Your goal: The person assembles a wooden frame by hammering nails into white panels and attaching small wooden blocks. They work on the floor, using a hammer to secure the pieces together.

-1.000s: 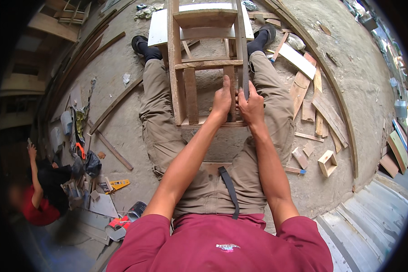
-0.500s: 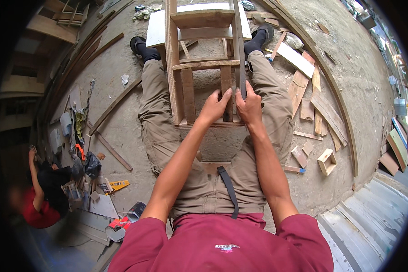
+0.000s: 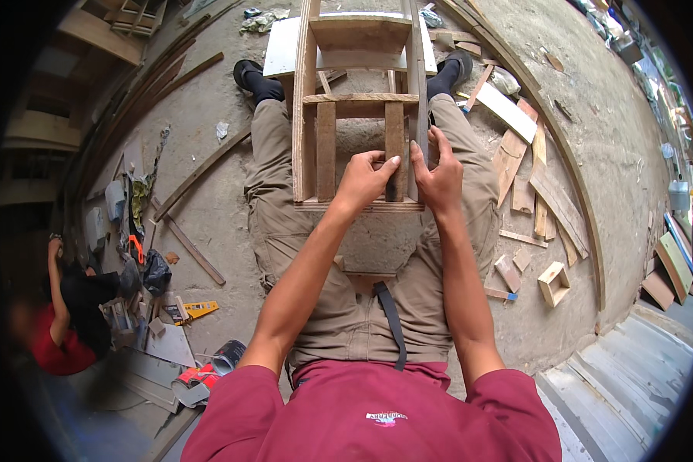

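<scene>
A wooden frame (image 3: pixel 304 115) with two long side boards and several crosspieces stands between my legs, its far part by a white board (image 3: pixel 281 48). Two short upright slats run inside its near section. My left hand (image 3: pixel 364 181) is at the right slat (image 3: pixel 395 146), thumb and forefinger curled toward each other at its face; anything small between them cannot be made out. Around the right side board (image 3: pixel 416 85) my right hand (image 3: pixel 441 179) is closed, thumb lying on its edge and the other fingers on its outer side.
Wood offcuts (image 3: pixel 554 192) and a small open wooden box (image 3: pixel 554 284) lie at right. A yellow handsaw (image 3: pixel 200 309), black plastic bag (image 3: pixel 157 272) and red can (image 3: pixel 196 383) are at left, near another person in red (image 3: pixel 61 343). A long strip (image 3: pixel 585 223) curves along the right.
The frame sits a little farther right in view. My right forefinger has spread away from the thumb along the side board. My left fingertips have come slightly lower on the slat.
</scene>
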`<action>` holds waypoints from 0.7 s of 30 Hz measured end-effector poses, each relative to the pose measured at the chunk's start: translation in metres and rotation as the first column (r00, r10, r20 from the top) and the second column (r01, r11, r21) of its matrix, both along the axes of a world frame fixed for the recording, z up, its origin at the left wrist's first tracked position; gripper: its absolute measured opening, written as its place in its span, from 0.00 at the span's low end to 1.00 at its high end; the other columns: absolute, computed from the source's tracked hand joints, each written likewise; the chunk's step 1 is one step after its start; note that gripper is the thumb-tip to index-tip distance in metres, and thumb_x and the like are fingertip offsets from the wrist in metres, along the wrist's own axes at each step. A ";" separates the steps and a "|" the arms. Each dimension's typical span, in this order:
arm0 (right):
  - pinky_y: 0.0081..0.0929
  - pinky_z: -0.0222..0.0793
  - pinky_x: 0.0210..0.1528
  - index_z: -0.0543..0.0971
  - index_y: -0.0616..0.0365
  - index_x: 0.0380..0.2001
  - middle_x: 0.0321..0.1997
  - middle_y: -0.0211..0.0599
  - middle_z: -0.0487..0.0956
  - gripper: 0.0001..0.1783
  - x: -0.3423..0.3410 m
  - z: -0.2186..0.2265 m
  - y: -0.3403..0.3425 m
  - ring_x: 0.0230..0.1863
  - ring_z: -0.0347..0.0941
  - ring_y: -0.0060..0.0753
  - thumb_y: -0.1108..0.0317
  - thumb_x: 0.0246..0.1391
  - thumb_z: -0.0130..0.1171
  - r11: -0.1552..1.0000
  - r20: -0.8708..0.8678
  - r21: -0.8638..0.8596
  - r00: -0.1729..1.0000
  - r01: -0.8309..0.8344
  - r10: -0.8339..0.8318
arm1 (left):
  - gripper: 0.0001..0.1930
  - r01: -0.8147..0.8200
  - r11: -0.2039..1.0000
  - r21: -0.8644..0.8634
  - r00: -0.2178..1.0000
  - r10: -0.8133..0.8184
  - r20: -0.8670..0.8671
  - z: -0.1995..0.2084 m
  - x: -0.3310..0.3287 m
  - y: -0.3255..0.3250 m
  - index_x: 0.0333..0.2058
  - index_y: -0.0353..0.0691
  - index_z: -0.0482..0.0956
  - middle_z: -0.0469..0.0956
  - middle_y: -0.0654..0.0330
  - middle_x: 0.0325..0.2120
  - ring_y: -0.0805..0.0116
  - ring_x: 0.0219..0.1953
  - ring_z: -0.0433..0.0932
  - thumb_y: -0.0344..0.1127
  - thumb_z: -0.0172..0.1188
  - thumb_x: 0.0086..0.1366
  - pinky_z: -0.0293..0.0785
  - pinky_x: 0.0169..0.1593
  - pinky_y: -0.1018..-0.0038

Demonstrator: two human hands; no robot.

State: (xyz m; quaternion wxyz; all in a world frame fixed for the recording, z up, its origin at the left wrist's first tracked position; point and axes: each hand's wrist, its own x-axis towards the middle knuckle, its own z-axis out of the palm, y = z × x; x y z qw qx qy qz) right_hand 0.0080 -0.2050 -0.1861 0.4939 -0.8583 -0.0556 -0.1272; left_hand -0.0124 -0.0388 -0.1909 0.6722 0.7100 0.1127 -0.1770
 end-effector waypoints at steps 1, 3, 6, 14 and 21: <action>0.45 0.72 0.57 0.73 0.71 0.57 0.53 0.64 0.79 0.30 -0.004 0.009 0.000 0.55 0.78 0.59 0.60 0.59 0.65 1.000 0.058 -0.018 0.998 -0.010 0.011 | 0.21 0.001 1.000 0.000 1.000 -0.001 -0.007 0.006 0.001 0.001 0.51 0.28 0.79 0.83 0.58 0.38 0.74 0.37 0.82 0.42 0.61 0.71 0.82 0.39 0.73; 0.45 0.70 0.61 0.73 0.71 0.57 0.56 0.63 0.77 0.29 -0.014 0.021 -0.001 0.58 0.75 0.59 0.61 0.59 0.65 0.998 0.173 -0.054 0.984 -0.026 0.035 | 0.21 0.006 1.000 0.020 1.000 -0.006 -0.017 0.018 0.004 0.002 0.51 0.28 0.79 0.83 0.57 0.38 0.73 0.37 0.82 0.42 0.61 0.71 0.83 0.39 0.72; 0.45 0.66 0.64 0.70 0.69 0.60 0.65 0.62 0.69 0.31 -0.042 0.027 -0.007 0.67 0.66 0.59 0.63 0.58 0.65 0.996 0.168 -0.079 0.984 -0.043 0.055 | 0.21 0.004 0.997 0.074 1.000 -0.004 0.005 0.028 0.006 0.003 0.48 0.26 0.80 0.83 0.57 0.35 0.73 0.34 0.81 0.43 0.61 0.71 0.81 0.36 0.73; 0.40 0.46 0.75 0.44 0.65 0.74 0.75 0.65 0.51 0.52 -0.059 -0.022 -0.011 0.77 0.49 0.52 0.47 0.64 0.61 0.761 -0.324 0.648 0.915 0.030 0.240 | 0.26 0.043 0.974 0.223 0.997 -0.057 0.059 0.049 0.013 0.002 0.40 0.22 0.82 0.83 0.53 0.26 0.72 0.24 0.82 0.48 0.68 0.64 0.81 0.28 0.75; 0.36 0.61 0.70 0.42 0.65 0.74 0.69 0.52 0.63 0.64 -0.063 -0.031 -0.001 0.70 0.61 0.42 0.56 0.48 0.76 0.828 0.001 0.461 0.933 -0.319 0.359 | 0.33 0.150 0.954 0.260 0.983 -0.172 0.063 0.058 0.019 0.010 0.46 0.21 0.80 0.84 0.50 0.34 0.69 0.32 0.83 0.55 0.64 0.66 0.82 0.30 0.74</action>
